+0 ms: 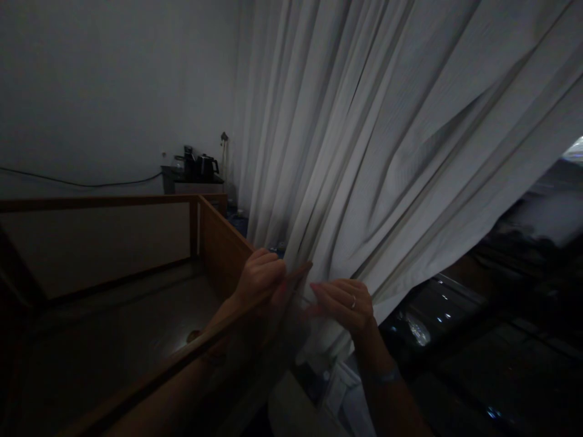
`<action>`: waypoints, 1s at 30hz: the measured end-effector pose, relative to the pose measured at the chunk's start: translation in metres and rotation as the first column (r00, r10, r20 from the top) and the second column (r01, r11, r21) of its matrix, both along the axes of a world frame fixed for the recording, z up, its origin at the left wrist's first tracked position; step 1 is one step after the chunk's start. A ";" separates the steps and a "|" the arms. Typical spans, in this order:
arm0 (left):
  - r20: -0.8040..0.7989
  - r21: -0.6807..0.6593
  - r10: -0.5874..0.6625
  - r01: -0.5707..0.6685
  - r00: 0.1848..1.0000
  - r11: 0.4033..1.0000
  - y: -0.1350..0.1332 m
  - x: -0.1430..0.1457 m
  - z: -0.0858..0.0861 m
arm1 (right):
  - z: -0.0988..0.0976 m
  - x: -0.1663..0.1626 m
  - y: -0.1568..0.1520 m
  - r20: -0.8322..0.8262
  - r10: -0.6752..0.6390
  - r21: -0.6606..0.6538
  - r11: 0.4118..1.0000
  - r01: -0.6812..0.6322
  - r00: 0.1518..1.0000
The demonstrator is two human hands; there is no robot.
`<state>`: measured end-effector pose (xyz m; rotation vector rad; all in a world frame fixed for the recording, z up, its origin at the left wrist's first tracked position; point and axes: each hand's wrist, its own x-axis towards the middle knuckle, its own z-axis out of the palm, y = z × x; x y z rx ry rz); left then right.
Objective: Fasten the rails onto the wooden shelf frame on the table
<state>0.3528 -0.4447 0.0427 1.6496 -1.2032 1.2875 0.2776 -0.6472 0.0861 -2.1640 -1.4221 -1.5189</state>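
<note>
A long white curtain (337, 152) hangs in folds and slants across the view. In front of its lower part are both hands. My left hand (262, 276) is closed, above a thin wooden rail (182, 358) whose far end rises between the hands; what its fingers hold is hidden. My right hand (344, 301), with a ring on one finger, is closed in a pinch against the curtain's lower folds. A thin pale strand (301, 297) shows faintly between the hands. Dim light and blur hide the fingertips.
A wooden frame with panels (223, 237) stands at left. Behind it, a black kettle (207, 165) and another dark appliance (188, 161) sit on a small cabinet (195, 187). A cable (91, 184) runs along the wall. Dark glass (473, 346) with reflections lies at right.
</note>
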 end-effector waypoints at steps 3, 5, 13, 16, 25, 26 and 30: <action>0.013 0.010 0.009 -0.009 1.000 1.000 -0.001 0.001 0.000 | -0.007 0.003 0.001 -0.029 -0.026 0.034 0.999 0.027 0.999; 0.013 0.007 -0.003 0.003 1.000 1.000 -0.001 0.001 0.000 | -0.015 0.001 0.005 -0.091 -0.012 0.116 0.993 0.023 0.996; 0.025 -0.029 -0.023 0.024 0.999 0.999 -0.002 0.001 -0.002 | -0.054 -0.018 0.047 -0.369 -0.027 0.562 0.790 0.246 0.929; -0.005 -0.014 0.002 -0.002 1.000 1.000 -0.002 0.002 -0.004 | -0.066 -0.023 0.063 -0.502 0.074 0.699 0.622 0.353 0.862; -0.021 0.021 0.023 -0.022 1.000 1.000 0.001 -0.003 0.002 | -0.073 -0.021 0.070 -0.598 0.275 0.753 0.515 0.410 0.753; -0.025 0.031 0.032 -0.032 0.999 0.999 0.001 -0.005 0.003 | -0.071 -0.019 0.066 -0.576 0.211 0.727 0.575 0.376 0.790; -0.014 0.032 0.046 -0.046 0.999 0.998 0.002 -0.006 0.005 | -0.054 -0.016 0.049 -0.423 -0.092 0.577 0.740 0.346 0.901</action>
